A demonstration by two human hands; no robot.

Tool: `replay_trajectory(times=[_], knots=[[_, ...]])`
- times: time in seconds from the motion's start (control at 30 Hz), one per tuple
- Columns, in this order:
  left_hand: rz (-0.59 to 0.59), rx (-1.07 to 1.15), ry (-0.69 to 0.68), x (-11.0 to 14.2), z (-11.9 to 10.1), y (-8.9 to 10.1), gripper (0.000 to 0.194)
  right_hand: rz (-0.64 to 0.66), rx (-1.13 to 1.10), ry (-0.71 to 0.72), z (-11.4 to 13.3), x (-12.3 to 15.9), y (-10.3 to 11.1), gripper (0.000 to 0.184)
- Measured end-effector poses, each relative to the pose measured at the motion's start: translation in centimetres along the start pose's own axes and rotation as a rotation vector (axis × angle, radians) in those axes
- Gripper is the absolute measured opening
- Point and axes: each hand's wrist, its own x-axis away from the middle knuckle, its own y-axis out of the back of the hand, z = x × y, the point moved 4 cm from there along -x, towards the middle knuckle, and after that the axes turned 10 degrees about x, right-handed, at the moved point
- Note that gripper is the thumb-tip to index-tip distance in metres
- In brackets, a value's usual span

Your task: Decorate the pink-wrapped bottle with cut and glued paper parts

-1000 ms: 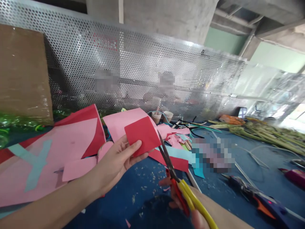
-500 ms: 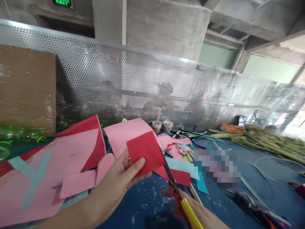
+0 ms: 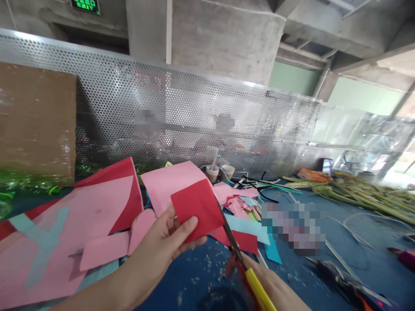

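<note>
My left hand (image 3: 177, 235) pinches a red paper square (image 3: 197, 207), thumb on its face and the other fingers behind. In my right hand (image 3: 262, 276) is a pair of scissors (image 3: 234, 248) with yellow and red handles. The blades lie along the square's right edge; whether they are parted there I cannot make out. Behind the square stands a pink paper sheet (image 3: 171, 181). A red paper strip (image 3: 241, 241) and a light blue strip (image 3: 248, 226) lie on the table beyond the scissors. Part of my right hand's fingers is hidden by the handles.
Large pink and red sheets (image 3: 106, 203) with a light blue Y shape (image 3: 45, 242) lie left. Paper scraps (image 3: 240, 205) and two cups (image 3: 212, 173) stand behind. A dark tool (image 3: 340, 278) lies right, near long green stalks (image 3: 372, 198). A perforated metal panel (image 3: 194, 103) closes the back.
Almost nothing differs. The view has shifted very slightly, and both hands keep the red square and the scissors in nearly the same place.
</note>
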Motion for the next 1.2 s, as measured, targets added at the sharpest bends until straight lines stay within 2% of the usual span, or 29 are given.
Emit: replay_trajectory(times=[0.2, 0.3, 0.47, 0.7, 1.07, 1.2], knots=[[-0.014, -0.013, 0.014, 0.2, -0.1, -0.2, 0.028, -0.023, 0.056, 0.012, -0.5, -0.7, -0.1, 0.075], [-0.023, 0.000, 0.012, 0.2, -0.1, -0.2, 0.024, -0.022, 0.051, 0.039, -0.5, -0.7, -0.3, 0.074], [-0.033, 0.034, 0.003, 0.2, 0.1, -0.1, 0.021, 0.006, 0.026, -0.045, -0.4, -0.5, -0.3, 0.067], [-0.012, 0.033, -0.004, 0.3, -0.2, -0.4, 0.022, 0.044, -0.110, -0.074, -0.2, -0.6, -0.1, 0.080], [0.006, 0.024, 0.015, 0.2, -0.4, -0.4, 0.022, 0.085, -0.020, -0.084, -1.1, -0.5, -0.8, 0.077], [0.000, -0.012, 0.050, 0.2, 0.2, -0.1, 0.023, 0.055, 0.017, 0.000, -1.3, -0.5, -1.3, 0.079]])
